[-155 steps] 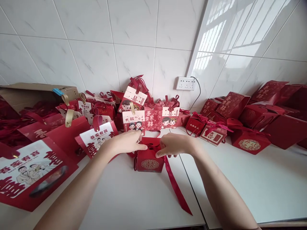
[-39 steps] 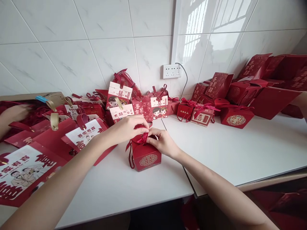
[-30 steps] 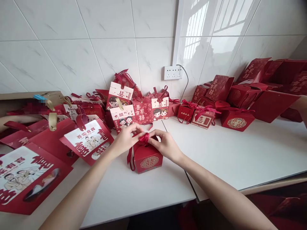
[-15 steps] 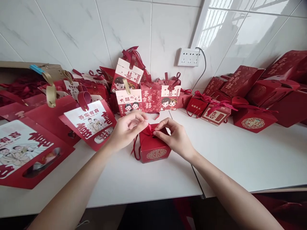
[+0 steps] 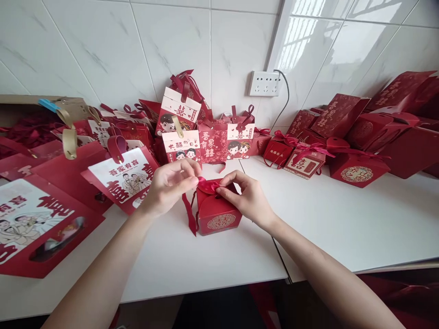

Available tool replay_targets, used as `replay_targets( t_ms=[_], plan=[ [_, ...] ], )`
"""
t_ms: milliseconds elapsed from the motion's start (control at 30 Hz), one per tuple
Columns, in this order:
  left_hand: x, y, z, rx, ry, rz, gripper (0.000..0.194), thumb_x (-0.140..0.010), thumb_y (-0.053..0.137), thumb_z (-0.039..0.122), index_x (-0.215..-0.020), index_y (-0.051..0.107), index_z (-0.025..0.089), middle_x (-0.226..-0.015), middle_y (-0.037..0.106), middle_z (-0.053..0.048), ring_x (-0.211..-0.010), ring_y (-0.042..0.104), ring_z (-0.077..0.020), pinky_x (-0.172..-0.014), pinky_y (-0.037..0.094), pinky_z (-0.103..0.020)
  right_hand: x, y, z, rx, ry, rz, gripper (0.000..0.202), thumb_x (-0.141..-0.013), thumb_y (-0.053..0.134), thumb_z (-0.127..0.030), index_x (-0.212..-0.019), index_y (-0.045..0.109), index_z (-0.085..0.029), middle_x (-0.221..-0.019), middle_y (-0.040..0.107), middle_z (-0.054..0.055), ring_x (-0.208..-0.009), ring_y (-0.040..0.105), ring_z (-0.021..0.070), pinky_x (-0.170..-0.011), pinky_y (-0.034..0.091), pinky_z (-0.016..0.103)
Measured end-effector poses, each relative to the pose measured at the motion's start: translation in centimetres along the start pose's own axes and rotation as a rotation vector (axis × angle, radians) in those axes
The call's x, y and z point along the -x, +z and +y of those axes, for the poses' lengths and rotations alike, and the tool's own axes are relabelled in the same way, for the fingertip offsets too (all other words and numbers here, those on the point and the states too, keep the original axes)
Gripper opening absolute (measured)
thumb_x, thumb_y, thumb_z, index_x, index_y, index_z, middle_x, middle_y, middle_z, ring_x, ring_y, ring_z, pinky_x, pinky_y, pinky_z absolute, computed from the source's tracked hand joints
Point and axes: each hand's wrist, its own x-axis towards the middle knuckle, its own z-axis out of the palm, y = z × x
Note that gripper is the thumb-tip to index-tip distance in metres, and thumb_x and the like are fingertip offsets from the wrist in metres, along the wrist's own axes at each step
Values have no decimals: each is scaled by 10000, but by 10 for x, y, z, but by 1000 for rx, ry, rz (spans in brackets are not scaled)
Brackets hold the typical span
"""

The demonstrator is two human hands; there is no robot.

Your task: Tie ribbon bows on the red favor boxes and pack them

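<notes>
A red gift box [image 5: 219,217] with a round gold emblem stands upright on the white table, between my hands. Across its top runs a red ribbon [image 5: 206,185], pulled out to the left side. My left hand [image 5: 173,185] pinches the ribbon between thumb and forefinger at the box's upper left. Thumb and fingertips of my right hand [image 5: 245,194] are closed on the same ribbon near the middle of the top. A loose ribbon end and a dark red cord hang down the box's left side.
Red paper gift bags [image 5: 125,176] with ribbon loops crowd the left. More decorated boxes [image 5: 212,141] stand against the tiled wall behind. Bow-tied boxes [image 5: 360,169] are piled at the right. A power strip [image 5: 264,83] with a cable is on the wall. The table's front edge [image 5: 206,290] is near me.
My left hand has moved slightly left, away from my right hand, drawing the ribbon out longer. A ribbon end now hangs lower at the box's left. The camera view has shifted slightly.
</notes>
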Motion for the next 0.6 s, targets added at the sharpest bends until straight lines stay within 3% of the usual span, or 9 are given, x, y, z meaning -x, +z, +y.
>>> replay_targets(
  t_ms=[100, 300, 467, 600],
  plan=[
    [-1, -3, 1, 60, -84, -36, 206, -678, 714, 273, -655, 546, 156, -824, 536, -36, -587, 470, -79, -461, 388, -210, 0, 0, 2, -12, -3, 4, 69, -765, 612, -227, -748, 555, -193, -754, 651, 12, -701, 597, 130, -659, 473, 261],
    [1, -1, 15, 0, -41, -186, 79, -732, 638, 198, -707, 565, 180, -785, 572, -27, -612, 511, -99, -510, 413, -225, 1, 0, 0, -26, 7, -6, 97, -784, 593, -224, -868, 632, -192, -844, 696, 36, -762, 638, 144, -698, 496, 274],
    [2, 2, 40, -446, -109, -191, 84, -785, 552, 264, -757, 599, 200, -683, 600, -13, -608, 560, -133, -497, 421, -217, 1, -1, -2, 15, 23, -13, 105, -785, 585, -222, -856, 658, -193, -827, 703, 31, -747, 636, 141, -681, 493, 265],
    [6, -5, 42, -896, -209, -142, 238, -764, 599, 433, -897, 626, 237, -612, 627, 12, -451, 533, -134, -387, 355, -213, 0, 0, -1, 12, 13, -7, 102, -787, 580, -232, -846, 650, -187, -824, 697, 33, -750, 634, 140, -671, 489, 258]
  ],
)
